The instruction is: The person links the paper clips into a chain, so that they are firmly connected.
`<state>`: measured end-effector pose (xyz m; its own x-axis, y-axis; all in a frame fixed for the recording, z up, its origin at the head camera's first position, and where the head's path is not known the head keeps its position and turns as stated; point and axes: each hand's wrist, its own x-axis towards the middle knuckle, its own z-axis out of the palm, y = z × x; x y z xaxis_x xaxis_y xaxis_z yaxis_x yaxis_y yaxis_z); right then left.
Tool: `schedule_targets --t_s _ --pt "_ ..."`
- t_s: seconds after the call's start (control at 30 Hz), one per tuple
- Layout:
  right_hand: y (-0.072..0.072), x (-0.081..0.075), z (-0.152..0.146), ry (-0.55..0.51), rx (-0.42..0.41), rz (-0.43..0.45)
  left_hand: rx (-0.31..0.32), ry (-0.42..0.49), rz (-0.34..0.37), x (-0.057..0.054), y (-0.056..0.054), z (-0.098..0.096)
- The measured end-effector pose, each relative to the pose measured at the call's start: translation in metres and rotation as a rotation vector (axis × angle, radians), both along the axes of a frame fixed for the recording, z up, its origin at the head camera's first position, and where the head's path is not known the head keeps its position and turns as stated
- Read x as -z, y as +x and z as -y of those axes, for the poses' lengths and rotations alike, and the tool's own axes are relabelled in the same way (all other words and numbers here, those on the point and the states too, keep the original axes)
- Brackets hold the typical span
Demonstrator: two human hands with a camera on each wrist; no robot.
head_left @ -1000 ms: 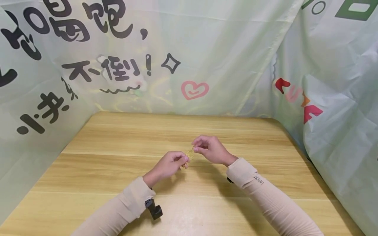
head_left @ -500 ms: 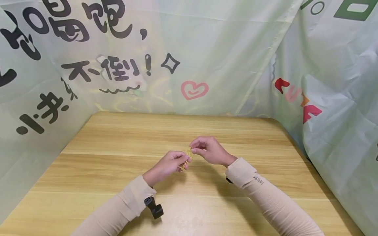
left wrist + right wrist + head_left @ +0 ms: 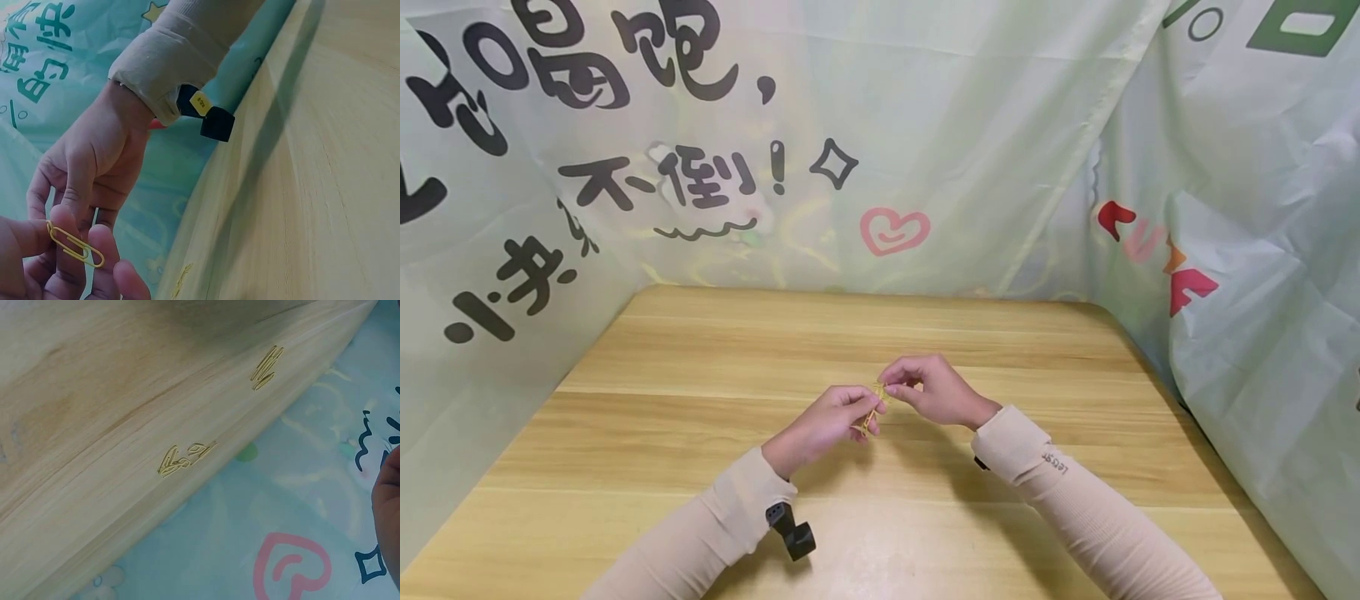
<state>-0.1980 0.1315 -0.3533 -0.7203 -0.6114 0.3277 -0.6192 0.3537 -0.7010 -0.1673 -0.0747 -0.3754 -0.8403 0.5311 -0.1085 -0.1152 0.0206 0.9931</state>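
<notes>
In the head view, my left hand (image 3: 831, 414) pinches yellow wire paper clips (image 3: 867, 422) between thumb and fingers, above the middle of the table. Some of the yellow wire juts out below the fingers. My right hand (image 3: 936, 392) meets it from the right, its thumb and fingertips pinching the upper end of the yellow wire. One paper clip (image 3: 76, 245) lies across the fingertips in the left wrist view, with a small loop at its left end. Whether the clips are linked cannot be made out, as fingers cover part of them.
Loose yellow paper clips lie on the wooden table (image 3: 700, 350) near its far edge: one group (image 3: 267, 367) and a second group (image 3: 184, 461) in the right wrist view. Printed cloth (image 3: 970, 167) hangs behind and at both sides. A black camera (image 3: 792, 531) sits at the left cuff.
My right hand has shifted slightly left and down, bringing its fingertips close to the left hand's. The clip in my left hand has turned, and more yellow wire shows below the fingers.
</notes>
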Motion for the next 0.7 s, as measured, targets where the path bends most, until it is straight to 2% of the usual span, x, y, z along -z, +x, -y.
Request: schedule_targets --t_s 0.23,0.53,0.7 --pt "0.001 -0.001 -0.001 0.029 0.003 0.012 0.0 0.002 -0.012 0.003 0.001 0.002" --pt "0.002 -0.006 -0.003 0.014 0.034 -0.019 -0.019 -0.104 -0.078 0.007 0.001 0.003" --pt "0.002 -0.01 -0.003 0.014 0.045 -0.019 -0.024 -0.169 -0.141 0.007 0.001 0.003"
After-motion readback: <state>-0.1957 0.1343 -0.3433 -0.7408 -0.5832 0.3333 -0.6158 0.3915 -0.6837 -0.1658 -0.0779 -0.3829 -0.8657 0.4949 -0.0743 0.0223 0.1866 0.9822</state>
